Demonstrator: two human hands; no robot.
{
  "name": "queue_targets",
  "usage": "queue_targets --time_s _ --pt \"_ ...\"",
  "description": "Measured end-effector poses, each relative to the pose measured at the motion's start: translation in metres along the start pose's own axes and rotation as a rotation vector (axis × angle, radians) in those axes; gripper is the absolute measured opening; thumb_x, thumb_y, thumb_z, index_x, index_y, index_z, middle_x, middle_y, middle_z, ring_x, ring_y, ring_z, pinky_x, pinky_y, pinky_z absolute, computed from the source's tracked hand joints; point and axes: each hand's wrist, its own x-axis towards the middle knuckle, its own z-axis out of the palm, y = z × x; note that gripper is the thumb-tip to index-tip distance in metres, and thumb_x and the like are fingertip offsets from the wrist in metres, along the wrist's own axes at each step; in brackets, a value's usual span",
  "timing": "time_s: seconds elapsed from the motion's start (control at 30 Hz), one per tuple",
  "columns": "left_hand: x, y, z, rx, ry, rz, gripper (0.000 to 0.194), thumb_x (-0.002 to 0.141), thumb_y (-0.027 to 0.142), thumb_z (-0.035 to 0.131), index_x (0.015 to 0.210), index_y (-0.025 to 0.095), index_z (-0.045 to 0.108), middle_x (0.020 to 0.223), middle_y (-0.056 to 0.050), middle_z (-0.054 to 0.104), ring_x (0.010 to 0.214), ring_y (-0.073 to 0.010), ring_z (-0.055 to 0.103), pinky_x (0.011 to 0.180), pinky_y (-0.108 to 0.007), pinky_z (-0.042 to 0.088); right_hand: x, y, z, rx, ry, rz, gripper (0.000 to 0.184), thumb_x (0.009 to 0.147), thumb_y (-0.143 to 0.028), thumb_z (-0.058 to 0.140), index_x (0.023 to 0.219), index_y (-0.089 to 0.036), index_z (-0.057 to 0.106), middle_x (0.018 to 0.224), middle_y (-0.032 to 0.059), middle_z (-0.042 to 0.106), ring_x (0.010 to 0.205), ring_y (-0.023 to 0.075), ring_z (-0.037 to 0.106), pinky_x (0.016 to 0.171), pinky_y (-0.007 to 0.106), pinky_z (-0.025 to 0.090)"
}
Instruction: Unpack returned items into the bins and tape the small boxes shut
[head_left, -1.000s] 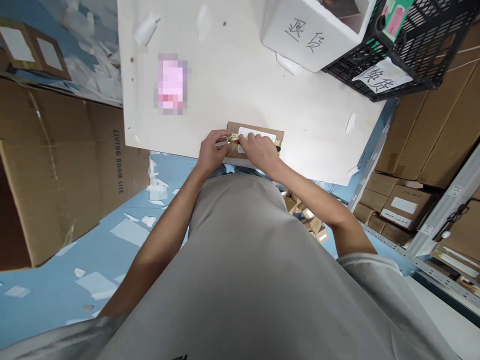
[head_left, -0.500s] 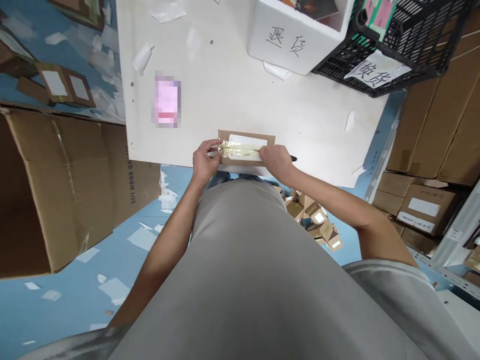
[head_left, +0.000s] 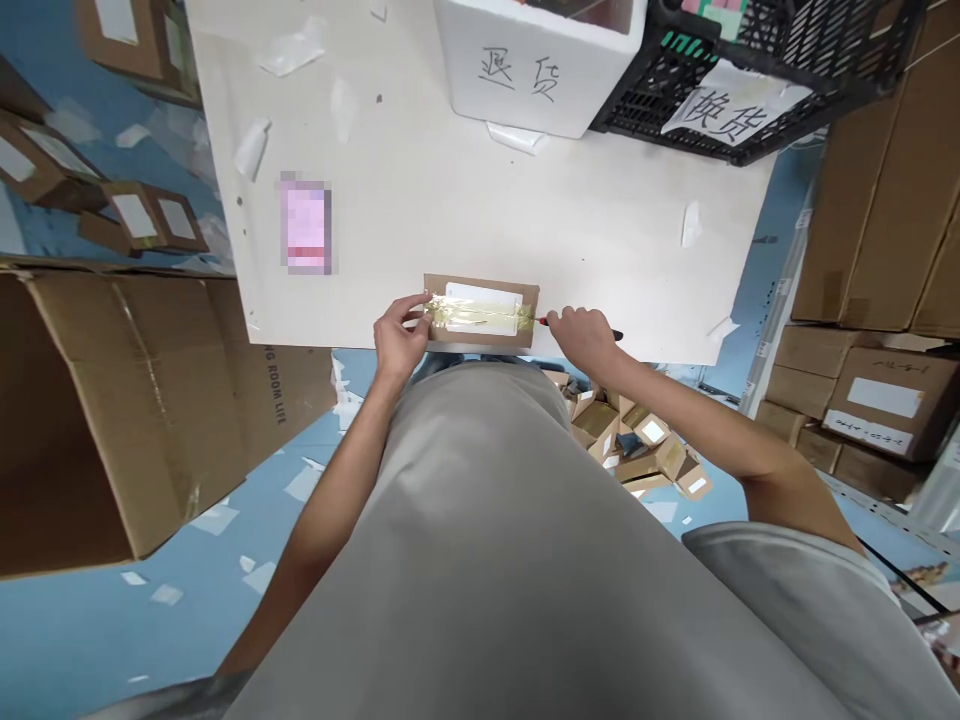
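Note:
A small flat brown cardboard box [head_left: 480, 311] with a white label lies near the front edge of the white table [head_left: 480, 180]. A strip of clear yellowish tape runs across its top. My left hand [head_left: 399, 333] grips the box's left end, fingers curled on it. My right hand [head_left: 583, 335] is just off the box's right end, closed round a thin black and red tool [head_left: 577, 325] whose tip touches the tape's end.
A white foam box [head_left: 536, 60] and a black plastic crate [head_left: 757, 70], both with handwritten paper labels, stand at the table's far side. A large open carton [head_left: 112, 400] is on the left floor. Small boxes [head_left: 637, 445] lie under the table; stacked cartons [head_left: 870, 250] fill the right.
My right hand has slid from the box's left part rightward along the tape to past its right end. The left hand stays on the left end. The view has tilted.

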Motion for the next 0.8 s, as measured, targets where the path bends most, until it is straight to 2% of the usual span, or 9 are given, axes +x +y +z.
queue_targets --time_s 0.17,0.3,0.43,0.53,0.6,0.7,0.73,0.8 --pt "0.007 0.0 0.0 0.008 -0.009 -0.016 0.038 0.094 0.036 0.072 0.129 0.023 0.081 0.139 -0.012 0.08 0.107 -0.0255 0.082 0.084 -0.035 0.069 0.017 0.035 0.031 -0.007 0.048 -0.112 0.045 0.114 -0.004 0.035 0.146 -0.013 0.065 0.128 0.0226 0.078 0.115 0.0312 0.075 0.081 0.035 0.043" --pt "0.012 -0.004 -0.007 -0.017 0.015 -0.057 0.04 0.09 0.04 0.075 0.125 0.022 0.082 0.136 -0.012 0.083 0.104 -0.0265 0.083 0.08 -0.035 0.07 0.035 0.051 0.068 0.109 0.102 -0.217 0.041 0.123 -0.022 0.032 0.151 -0.015 0.06 0.135 0.0196 0.076 0.116 0.0292 0.07 0.081 0.033 0.042" --pt "0.016 -0.011 -0.02 -0.026 0.043 -0.07 0.044 0.089 0.048 0.077 0.124 0.021 0.081 0.134 -0.013 0.084 0.104 -0.0267 0.083 0.08 -0.036 0.071 0.046 0.025 0.104 0.328 0.213 -0.259 0.043 0.124 -0.03 0.031 0.151 -0.013 0.06 0.14 0.0195 0.075 0.124 0.0277 0.067 0.091 0.031 0.047" --pt "0.019 -0.016 -0.028 -0.034 0.041 -0.086 0.048 0.089 0.051 0.079 0.125 0.02 0.08 0.131 -0.014 0.083 0.106 -0.0269 0.082 0.085 -0.037 0.072 0.054 -0.004 0.127 0.616 0.324 -0.258 0.041 0.123 -0.032 0.034 0.146 -0.015 0.062 0.141 0.0186 0.074 0.125 0.0264 0.066 0.1 0.031 0.05" --pt "0.022 -0.018 -0.033 -0.032 0.045 -0.105 0.049 0.088 0.05 0.079 0.126 0.019 0.08 0.132 -0.014 0.083 0.109 -0.0275 0.082 0.09 -0.038 0.072 0.06 -0.018 0.141 0.853 0.438 -0.182 0.039 0.121 -0.036 0.034 0.139 -0.018 0.063 0.138 0.017 0.074 0.121 0.0257 0.068 0.103 0.032 0.052" --pt "0.027 -0.021 -0.04 -0.031 0.071 -0.124 0.046 0.087 0.043 0.077 0.125 0.018 0.08 0.135 -0.014 0.082 0.114 -0.0284 0.081 0.098 -0.04 0.07 0.068 -0.03 0.155 1.136 0.609 0.012 0.04 0.119 -0.047 0.034 0.131 -0.021 0.063 0.131 0.0155 0.073 0.116 0.0255 0.069 0.106 0.036 0.054" --pt "0.028 -0.023 -0.042 -0.033 0.078 -0.127 0.044 0.087 0.04 0.076 0.125 0.018 0.08 0.135 -0.014 0.082 0.115 -0.0286 0.081 0.101 -0.041 0.069 0.07 -0.034 0.157 1.205 0.63 0.051 0.042 0.118 -0.051 0.034 0.131 -0.022 0.062 0.131 0.015 0.074 0.116 0.0252 0.07 0.105 0.036 0.055" --pt "0.031 -0.027 -0.048 -0.028 0.091 -0.135 0.041 0.086 0.035 0.075 0.123 0.018 0.08 0.133 -0.014 0.083 0.117 -0.0289 0.08 0.105 -0.042 0.067 0.072 -0.042 0.155 1.327 0.586 0.073 0.047 0.117 -0.06 0.034 0.133 -0.024 0.06 0.128 0.0123 0.075 0.112 0.0234 0.072 0.1 0.035 0.058"
